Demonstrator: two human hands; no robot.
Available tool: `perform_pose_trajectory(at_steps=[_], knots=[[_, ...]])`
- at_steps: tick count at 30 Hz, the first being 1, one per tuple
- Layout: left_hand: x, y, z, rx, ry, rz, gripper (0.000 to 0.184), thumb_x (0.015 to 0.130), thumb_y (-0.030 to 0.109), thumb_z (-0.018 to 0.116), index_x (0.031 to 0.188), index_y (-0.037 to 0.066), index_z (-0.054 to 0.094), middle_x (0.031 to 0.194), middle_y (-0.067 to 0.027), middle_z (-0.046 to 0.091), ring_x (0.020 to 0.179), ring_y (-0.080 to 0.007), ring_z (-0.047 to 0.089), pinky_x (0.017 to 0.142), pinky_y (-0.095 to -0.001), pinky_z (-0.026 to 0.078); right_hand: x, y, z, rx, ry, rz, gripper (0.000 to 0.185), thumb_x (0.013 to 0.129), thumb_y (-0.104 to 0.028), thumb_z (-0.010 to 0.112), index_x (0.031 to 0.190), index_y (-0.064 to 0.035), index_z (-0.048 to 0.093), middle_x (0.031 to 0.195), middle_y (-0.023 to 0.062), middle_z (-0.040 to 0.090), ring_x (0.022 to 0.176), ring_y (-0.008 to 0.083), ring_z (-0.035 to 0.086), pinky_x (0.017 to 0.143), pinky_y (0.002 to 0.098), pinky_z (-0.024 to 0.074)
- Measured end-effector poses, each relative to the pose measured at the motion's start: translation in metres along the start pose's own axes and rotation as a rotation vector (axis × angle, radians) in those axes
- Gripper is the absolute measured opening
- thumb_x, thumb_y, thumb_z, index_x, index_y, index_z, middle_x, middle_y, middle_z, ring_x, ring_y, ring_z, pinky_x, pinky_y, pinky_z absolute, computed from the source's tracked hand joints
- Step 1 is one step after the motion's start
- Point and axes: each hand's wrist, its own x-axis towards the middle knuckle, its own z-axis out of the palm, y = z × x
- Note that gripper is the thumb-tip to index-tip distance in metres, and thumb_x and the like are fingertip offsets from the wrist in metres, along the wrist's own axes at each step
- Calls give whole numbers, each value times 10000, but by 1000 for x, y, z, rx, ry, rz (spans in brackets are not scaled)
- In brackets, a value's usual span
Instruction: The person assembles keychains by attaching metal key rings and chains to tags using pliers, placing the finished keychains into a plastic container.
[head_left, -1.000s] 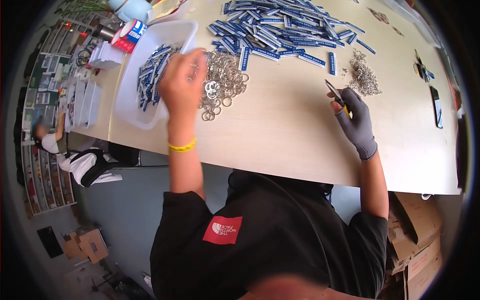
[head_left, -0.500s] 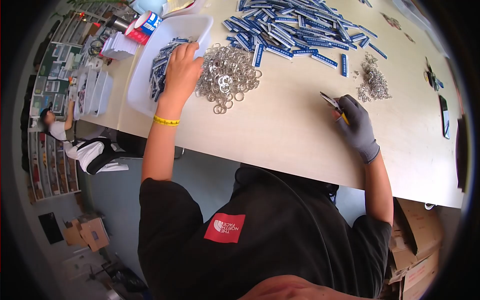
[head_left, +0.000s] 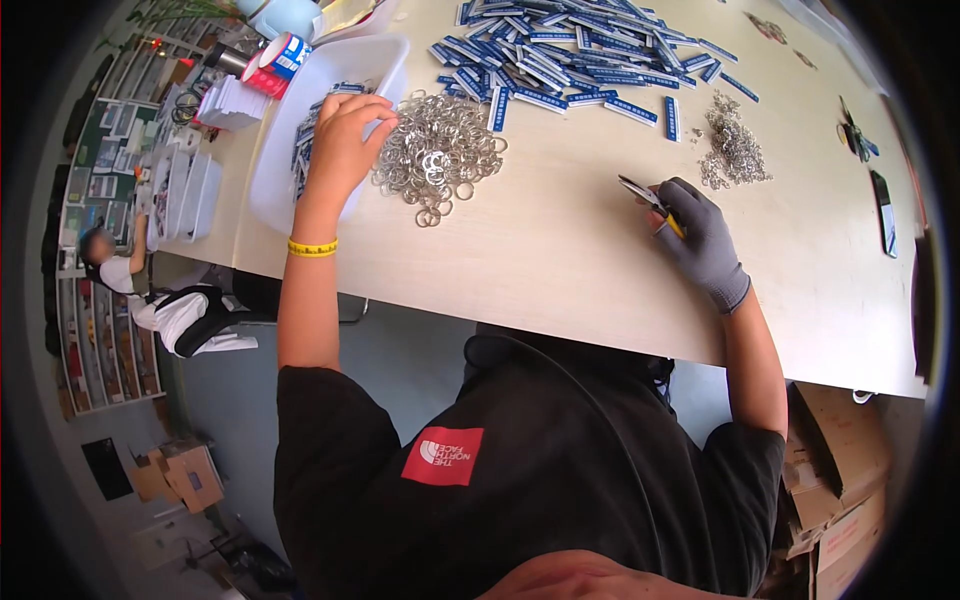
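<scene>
My left hand (head_left: 347, 142), bare and with a yellow band at the wrist, is over the white plastic bin (head_left: 268, 190) holding blue-and-white strips. Its fingers are apart and hold nothing that I can see. Just right of it lies a pile of silver rings (head_left: 440, 150). My right hand (head_left: 697, 235), in a grey glove with bare fingertips, is closed around yellow-handled pliers (head_left: 672, 222) above the table. The pliers' jaws point up and left. A small heap of metal pieces (head_left: 735, 145) lies beyond my right hand.
A large pile of blue-and-white strips (head_left: 580, 55) covers the far middle of the table (head_left: 560, 250). At right are a phone (head_left: 884, 212) and a dark tool (head_left: 855, 135). Cups (head_left: 285, 58) stand behind the bin. Another person (head_left: 115, 270) is at far left.
My left hand has moved left from beside the rings to over the bin, and its fingers have spread. My right hand, still around the pliers, has shifted slightly left. The view has shifted a little.
</scene>
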Motion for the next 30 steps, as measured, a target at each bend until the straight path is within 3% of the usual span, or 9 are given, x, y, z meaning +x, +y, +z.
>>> perform_pose_trajectory(at_steps=[1, 7, 10, 11, 14, 20, 24, 25, 30], knots=[[3, 7, -1, 0, 27, -2, 109, 852, 127, 725, 935, 57, 729, 1009, -14, 717, 1073, -251, 569, 955, -340, 449, 0, -1, 0, 4, -1, 8, 208, 863, -107, 650, 1039, -14, 590, 897, 172, 592, 832, 385, 587, 727, 421, 476], [11, 28, 17, 36, 105, 61, 96, 877, 122, 717, 938, 48, 714, 913, -23, 708, 884, -195, 624, 806, -334, 487, 0, -4, -2, 2, -10, 22, 239, 877, -129, 647, 1077, -8, 596, 933, 168, 609, 849, 356, 602, 743, 394, 483], [16, 66, 19, -471, -107, -299, 69, 907, 102, 699, 934, 38, 699, 859, 1, 677, 790, -100, 606, 703, -272, 471, 0, 0, 0, 219, -11, 100, 317, 914, -179, 655, 1178, -11, 604, 1026, 118, 657, 927, 251, 629, 813, 338, 489], [13, 72, 35, -722, -94, -242, 45, 920, 72, 686, 930, 28, 686, 857, 35, 643, 737, -34, 532, 658, -211, 423, 2, -3, 6, 405, 22, 138, 353, 925, -197, 659, 1220, -13, 599, 1065, 94, 664, 961, 207, 622, 842, 316, 485], [6, 136, 58, -1106, -140, -47, 72, 874, 104, 736, 895, 46, 698, 646, 79, 477, 599, -12, 387, 529, -208, 322, 5, -22, 7, 726, 20, 292, 478, 949, -247, 671, 1349, -14, 554, 1176, 26, 646, 1059, 97, 548, 927, 254, 451], [-5, 185, 87, -1226, -242, -99, 57, 866, 79, 733, 882, 38, 696, 654, 91, 481, 590, -1, 359, 521, -197, 288, 4, -16, 11, 806, -90, 446, 222, 932, -184, 668, 1105, -47, 642, 933, -9, 653, 852, 53, 562, 779, 233, 469], [-7, 198, 101, -1474, -126, -168, 179, 898, 39, 680, 1038, 26, 571, 870, 6, 626, 685, 5, 476, 562, -170, 345, 3, -13, 12, 803, -74, 411, 154, 944, -161, 644, 1050, -49, 638, 882, -23, 625, 824, 50, 542, 767, 232, 459], [-7, 195, 105, -1532, -203, -170, 250, 911, 12, 641, 1109, 41, 491, 997, -62, 646, 729, -14, 515, 585, -156, 358, 3, -13, 14, 778, -67, 392, 145, 948, -156, 638, 1041, -46, 637, 876, -22, 620, 823, 55, 541, 771, 234, 459], [-5, 184, 99, -1966, -578, -393, 288, 925, 34, 585, 1193, 40, 481, 960, -43, 579, 636, -30, 393, 558, -176, 330, 3, -9, 19, 568, -17, 289, 134, 953, -148, 625, 1018, -31, 628, 863, 15, 621, 818, 87, 534, 783, 264, 461]])
